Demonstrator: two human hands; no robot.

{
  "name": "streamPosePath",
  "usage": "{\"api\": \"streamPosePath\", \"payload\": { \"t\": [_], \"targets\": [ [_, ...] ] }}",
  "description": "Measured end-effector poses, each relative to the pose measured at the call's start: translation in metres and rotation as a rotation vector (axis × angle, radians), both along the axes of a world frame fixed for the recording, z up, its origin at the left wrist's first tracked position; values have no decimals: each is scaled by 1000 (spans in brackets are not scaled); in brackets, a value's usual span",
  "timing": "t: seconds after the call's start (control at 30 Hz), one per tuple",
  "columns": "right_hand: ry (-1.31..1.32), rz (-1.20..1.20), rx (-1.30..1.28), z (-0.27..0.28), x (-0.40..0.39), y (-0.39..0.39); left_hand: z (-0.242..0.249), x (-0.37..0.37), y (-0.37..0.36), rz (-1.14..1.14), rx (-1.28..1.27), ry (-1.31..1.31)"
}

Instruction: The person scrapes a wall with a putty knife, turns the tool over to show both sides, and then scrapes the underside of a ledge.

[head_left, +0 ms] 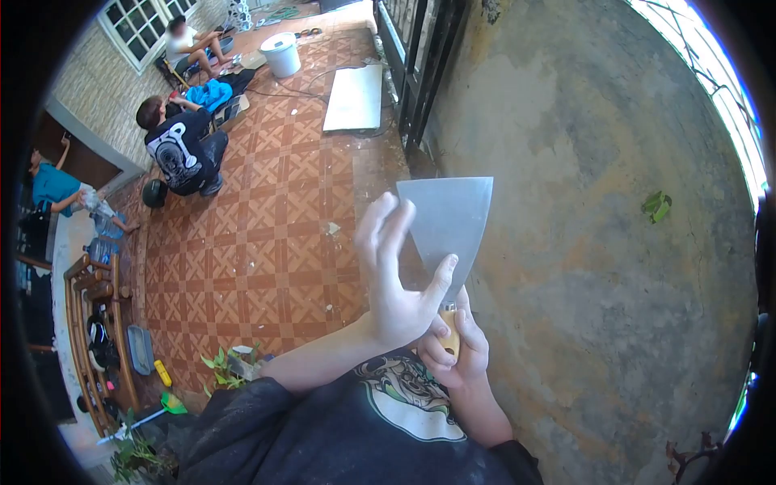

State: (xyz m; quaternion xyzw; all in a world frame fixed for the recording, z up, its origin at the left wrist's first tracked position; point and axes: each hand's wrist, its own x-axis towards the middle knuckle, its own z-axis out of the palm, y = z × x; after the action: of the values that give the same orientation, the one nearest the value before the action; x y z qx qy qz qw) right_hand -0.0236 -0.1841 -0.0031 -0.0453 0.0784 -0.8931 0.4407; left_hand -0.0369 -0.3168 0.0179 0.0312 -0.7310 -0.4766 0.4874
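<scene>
A putty knife (454, 218) with a wide metal blade points upward in front of my chest. My right hand (469, 343) is closed around its short wooden handle (450, 333). My left hand (396, 283) is open beside the blade, fingers stretched upward and apart. Its thumb overlaps the lower blade in this view, and its fingertips are right at the blade's left upper edge.
A grey wall (582, 267) rises on the right. Over the tiled floor (267, 234) stand a white bucket (280, 56) and a white board (354, 99). A person (182, 149) crouches ahead left; another sits (190, 48) farther back. A bamboo bench (81, 283) and potted plant (230, 368) are left.
</scene>
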Motion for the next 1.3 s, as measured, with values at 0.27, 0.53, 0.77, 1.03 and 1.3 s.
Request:
{"api": "streamPosePath", "payload": {
  "t": [0.27,0.53,0.77,1.03,1.3],
  "targets": [
    [20,72,-101,7,-1,-11,23,-8,-39,16,-540,115],
    [-9,138,-206,11,-11,-5,8,-14,-33,-100,-488,158],
    [-59,119,-135,11,-31,13,13,-21,-30,-94,-640,-23],
    [37,110,-24,27,-62,59,15,-56,7,-93,-725,81],
    [359,-86,-23,52,-86,105,55,-105,68,-208,-697,299]
  ]
}}
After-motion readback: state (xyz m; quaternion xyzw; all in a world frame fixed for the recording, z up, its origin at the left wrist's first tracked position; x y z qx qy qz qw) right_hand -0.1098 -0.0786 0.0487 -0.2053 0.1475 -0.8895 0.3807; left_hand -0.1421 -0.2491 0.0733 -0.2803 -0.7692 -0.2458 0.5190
